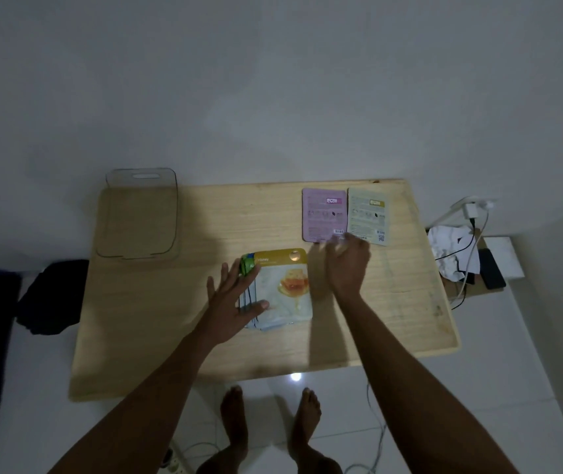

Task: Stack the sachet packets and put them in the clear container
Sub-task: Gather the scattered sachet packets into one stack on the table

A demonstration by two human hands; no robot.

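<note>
Our left hand [230, 295] lies spread flat on the sachet stack [278, 289], long axis near-far, Honey sachet [283, 285] header far; our right hand [347, 258], blurred, grip unclear, touches the pink sachet [324, 213].

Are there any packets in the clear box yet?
No. The clear box is empty; the stack lies mid-table under the left hand, and two packets lie by the right hand.

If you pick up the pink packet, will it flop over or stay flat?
The pink packet looks thin and lies flat on the table, so it would probably bend a little, not droop. It seems light for its size. Its smooth face may be slippery, so it could slide when the right hand pushes its near edge.
</note>
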